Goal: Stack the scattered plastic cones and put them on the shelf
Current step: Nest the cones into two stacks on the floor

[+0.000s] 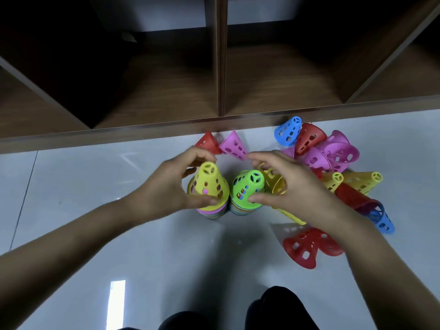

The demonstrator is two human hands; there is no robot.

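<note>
Two upright stacks of perforated plastic cones stand side by side on the white floor. The left stack (210, 186) has a yellow cone on top, and my left hand (166, 184) curls round it, thumb at its rim and fingers behind the tip. The right stack (247, 189) is topped by a green cone; my right hand (290, 182) curls round it from the right, thumb pressed at its base. Loose cones lie scattered: a red one (208, 142) and a pink one (234, 145) behind the stacks, and a pile of blue, red, pink and yellow ones (333, 158) to the right.
A dark wooden shelf unit (221, 67) with open compartments stands along the far edge of the floor. Two red cones (307, 248) lie near my right forearm, a blue one (383, 220) beside it. My dark-clothed knees (273, 310) are at the bottom.
</note>
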